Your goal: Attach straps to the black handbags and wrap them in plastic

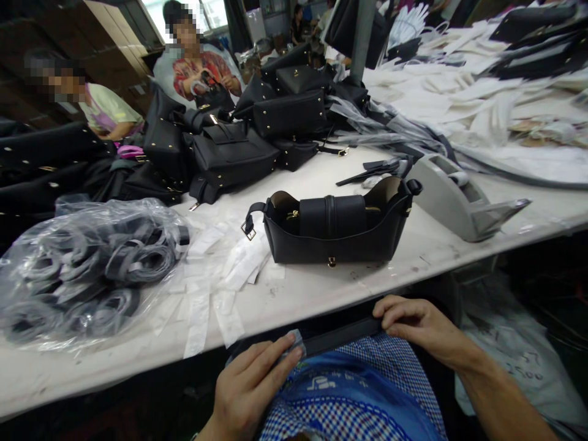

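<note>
Black strap [342,337], one, lower centre of frame: appearing mid-handling, its middle stretch showing bare, a pale film [298,340] covering part of its left side; any stripping or wrapping seems unfinished. Black handbag [331,242], one, centre of frame: seeming largely made up, standing apart from the strap, its left-end buckle [248,231] hanging unfastened. Strap's long axis is running left to right, right end sitting slightly higher; which end is leading cannot be told. Handbag is lying parallel-ish, mouth facing up. Left hand [252,383]: fingers closing over film and strap. Right hand [420,324]: thumb and fingers pinching the strap's right end, nearly closed.
</note>
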A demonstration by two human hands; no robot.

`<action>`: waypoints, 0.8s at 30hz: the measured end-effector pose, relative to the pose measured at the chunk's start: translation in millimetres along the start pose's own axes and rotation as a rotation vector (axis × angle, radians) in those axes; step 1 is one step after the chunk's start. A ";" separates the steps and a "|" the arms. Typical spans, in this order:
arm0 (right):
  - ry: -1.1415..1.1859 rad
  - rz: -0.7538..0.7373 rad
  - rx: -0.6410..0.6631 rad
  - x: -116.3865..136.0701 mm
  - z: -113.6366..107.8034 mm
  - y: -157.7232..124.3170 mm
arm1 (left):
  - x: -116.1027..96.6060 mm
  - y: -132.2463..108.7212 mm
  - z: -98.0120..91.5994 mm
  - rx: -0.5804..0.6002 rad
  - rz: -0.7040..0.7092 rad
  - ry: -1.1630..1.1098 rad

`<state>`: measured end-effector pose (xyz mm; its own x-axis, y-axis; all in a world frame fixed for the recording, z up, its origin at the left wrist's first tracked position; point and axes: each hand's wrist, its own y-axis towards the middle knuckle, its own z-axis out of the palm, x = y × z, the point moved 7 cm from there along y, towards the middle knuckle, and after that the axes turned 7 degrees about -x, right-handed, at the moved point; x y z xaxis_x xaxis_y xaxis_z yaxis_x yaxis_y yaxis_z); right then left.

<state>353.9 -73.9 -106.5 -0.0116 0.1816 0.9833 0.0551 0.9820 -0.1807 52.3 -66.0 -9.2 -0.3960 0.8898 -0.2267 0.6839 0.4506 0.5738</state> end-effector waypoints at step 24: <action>-0.180 -0.296 -0.366 124.7 -19.9 8.6 | -11.0 110.6 62.8 0.442 -0.885 -0.928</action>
<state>372.8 -43.8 15.0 -0.2503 -0.0643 0.9660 0.3694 0.9160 0.1567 170.8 -21.3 7.4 -0.3668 -0.0661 -0.9279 0.6251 0.7212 -0.2985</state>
